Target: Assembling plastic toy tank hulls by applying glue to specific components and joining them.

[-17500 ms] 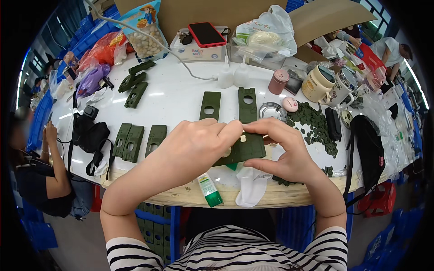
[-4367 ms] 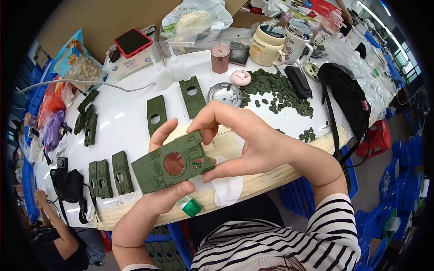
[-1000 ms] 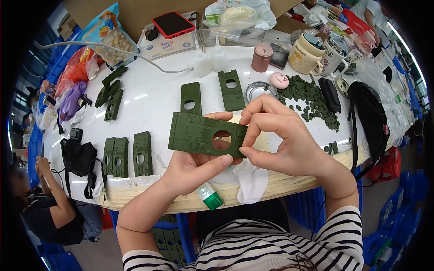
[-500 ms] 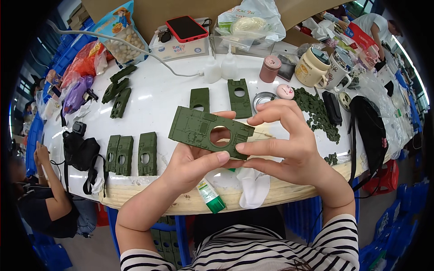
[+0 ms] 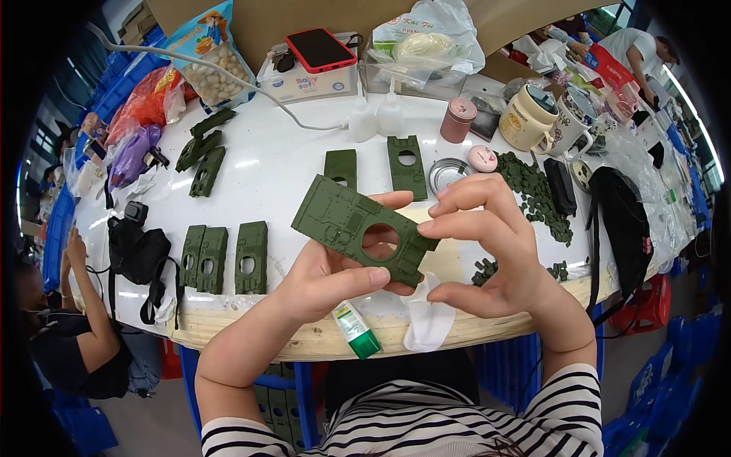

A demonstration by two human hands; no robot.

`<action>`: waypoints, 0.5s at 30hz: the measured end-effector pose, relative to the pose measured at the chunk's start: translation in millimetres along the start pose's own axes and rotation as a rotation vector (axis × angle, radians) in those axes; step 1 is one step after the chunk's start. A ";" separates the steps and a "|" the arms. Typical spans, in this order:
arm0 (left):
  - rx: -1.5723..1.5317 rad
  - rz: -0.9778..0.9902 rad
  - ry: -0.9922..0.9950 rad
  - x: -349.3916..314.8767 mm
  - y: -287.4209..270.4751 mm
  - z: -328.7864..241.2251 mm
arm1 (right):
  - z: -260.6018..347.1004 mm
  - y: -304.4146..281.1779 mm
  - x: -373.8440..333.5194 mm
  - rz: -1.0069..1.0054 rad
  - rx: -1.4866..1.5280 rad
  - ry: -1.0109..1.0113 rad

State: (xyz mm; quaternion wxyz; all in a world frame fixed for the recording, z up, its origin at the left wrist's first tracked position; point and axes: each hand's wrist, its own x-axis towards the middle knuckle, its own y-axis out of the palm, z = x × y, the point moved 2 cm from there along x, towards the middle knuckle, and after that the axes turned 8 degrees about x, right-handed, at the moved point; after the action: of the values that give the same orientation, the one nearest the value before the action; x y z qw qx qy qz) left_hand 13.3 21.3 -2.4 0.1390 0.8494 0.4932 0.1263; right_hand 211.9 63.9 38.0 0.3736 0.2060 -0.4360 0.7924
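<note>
My left hand [image 5: 324, 280] grips a dark green plastic tank hull [image 5: 333, 211] with a round hole through it, tilted above the table, thumb on its near edge and fingers behind it. At the hull's right end is my right hand [image 5: 502, 255], its fingers curved and thumb spread apart. The index fingertip is close to the hull's corner; whether it touches I cannot tell. Just beyond lie two more green hulls [image 5: 406, 183]. A white tube with a green cap [image 5: 356, 331] and a white cloth [image 5: 429, 324] lie below my hands.
Several green hulls [image 5: 251, 263] lie at the left, others [image 5: 205, 171] farther back. Small green parts [image 5: 533, 190] are heaped at the right, beside a black case [image 5: 560, 186]. Squeeze bottles [image 5: 390, 114], a pink tin [image 5: 458, 120] and mugs [image 5: 527, 114] stand behind. A person [image 5: 84, 327] sits at left.
My right thumb and fingers have spread away from the hull's right end. The hull has tilted, its right end lower, still in my left hand. Small green parts beside my right hand now show.
</note>
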 end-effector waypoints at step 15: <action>0.093 0.220 -0.299 -10.0 5.7 13.5 | -22.7 3.8 -8.6 -0.059 0.467 0.390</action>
State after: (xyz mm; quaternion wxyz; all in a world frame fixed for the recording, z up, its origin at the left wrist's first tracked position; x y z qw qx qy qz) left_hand 17.8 8.3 -13.7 0.1566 0.9130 0.3766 -0.0101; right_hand 214.4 78.2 18.2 0.4156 0.1428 -0.1562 0.8846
